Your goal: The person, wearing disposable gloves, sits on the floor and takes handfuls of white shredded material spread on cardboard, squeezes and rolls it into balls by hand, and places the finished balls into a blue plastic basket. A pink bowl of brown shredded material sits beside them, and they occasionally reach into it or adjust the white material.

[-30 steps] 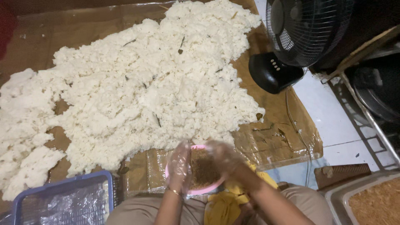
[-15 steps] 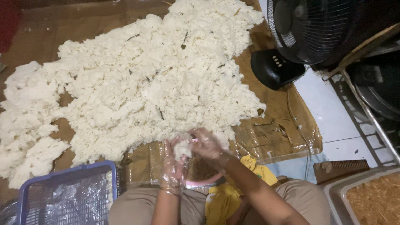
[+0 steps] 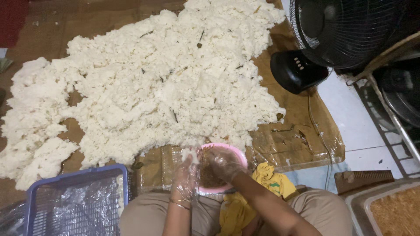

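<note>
Both gloved hands have dropped back onto the pink bowl [image 3: 234, 154], left hand [image 3: 186, 177] cupping a rice lump [image 3: 189, 154], right hand [image 3: 223, 165] curled into brown filling [image 3: 209, 177]; scooping sparingly seems wise.

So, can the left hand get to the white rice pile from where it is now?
Probably yes. The left hand, in a clear glove, is beside the pink bowl, and the near edge of the white rice pile lies just beyond its fingertips. Only bare brown sheet is between them.

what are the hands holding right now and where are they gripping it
The left hand cups a small white rice lump in its fingers; the right hand reaches into the round pink plastic bowl, its grip unclear.
</note>
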A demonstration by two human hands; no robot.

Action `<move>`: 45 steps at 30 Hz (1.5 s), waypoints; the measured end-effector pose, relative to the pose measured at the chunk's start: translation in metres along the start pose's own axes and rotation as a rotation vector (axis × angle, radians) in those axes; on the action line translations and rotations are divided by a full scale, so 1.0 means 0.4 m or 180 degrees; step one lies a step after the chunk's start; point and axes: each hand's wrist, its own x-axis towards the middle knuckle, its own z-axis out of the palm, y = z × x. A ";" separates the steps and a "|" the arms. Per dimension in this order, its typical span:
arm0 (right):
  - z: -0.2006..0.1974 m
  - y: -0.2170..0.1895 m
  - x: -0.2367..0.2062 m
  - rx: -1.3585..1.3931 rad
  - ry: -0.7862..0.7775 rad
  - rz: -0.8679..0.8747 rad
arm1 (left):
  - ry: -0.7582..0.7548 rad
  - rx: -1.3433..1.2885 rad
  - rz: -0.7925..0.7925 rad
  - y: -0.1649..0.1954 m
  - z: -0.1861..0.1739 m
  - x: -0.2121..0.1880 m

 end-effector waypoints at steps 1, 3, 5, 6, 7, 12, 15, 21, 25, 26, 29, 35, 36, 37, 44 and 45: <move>-0.006 -0.003 -0.002 0.0298 -0.0024 0.0168 | 0.0165 -0.0028 0.0088 -0.001 0.007 -0.006; -0.020 0.002 -0.007 0.0308 -0.0113 0.0073 | 0.0504 -0.0103 0.0263 -0.005 0.032 -0.022; -0.037 0.029 -0.014 -0.0247 -0.0266 -0.0415 | 0.0231 -0.0114 0.0034 -0.008 0.055 -0.039; -0.045 0.049 -0.019 -0.0035 -0.0144 0.0056 | 0.0078 -0.0108 -0.0071 -0.009 0.064 -0.043; -0.065 0.084 -0.015 0.0164 0.0004 0.0507 | 0.0199 -0.0090 0.0023 -0.011 0.070 -0.042; -0.205 0.276 -0.062 0.0565 0.1743 0.1370 | -0.0132 0.0080 0.0169 -0.034 0.057 -0.013; -0.278 0.311 -0.043 -0.0167 0.1525 0.2195 | 0.0416 0.0975 -0.0054 -0.064 0.056 0.002; -0.219 0.199 0.085 0.0156 0.1088 0.0898 | 0.0764 0.0680 -0.0339 -0.100 0.155 -0.001; -0.198 0.216 0.150 -0.0059 0.0811 0.1062 | 0.0228 0.0173 -0.0328 -0.084 0.196 -0.021; -0.208 0.229 0.157 0.1143 0.0683 0.1126 | 0.0241 0.0196 -0.0359 -0.078 0.197 -0.025; -0.244 0.261 0.160 0.3847 0.0464 0.1362 | 0.0634 0.0303 -0.0406 -0.066 0.195 -0.023; -0.321 0.088 0.064 0.4062 -0.0467 0.1581 | 0.0557 0.0276 -0.0104 -0.082 0.214 -0.010; -0.322 0.046 0.056 0.3566 -0.0746 0.1400 | 0.0748 0.0465 -0.0147 -0.086 0.217 -0.012; -0.314 0.007 0.047 0.2552 -0.0797 0.0950 | 0.0740 0.0489 -0.0211 -0.088 0.217 -0.015; -0.145 0.000 0.021 0.0405 0.0180 -0.0673 | 0.0551 0.0625 -0.0116 -0.090 0.147 -0.009; -0.139 0.046 0.049 0.1046 0.0435 -0.0349 | 0.0525 0.0636 -0.0073 -0.090 0.130 -0.002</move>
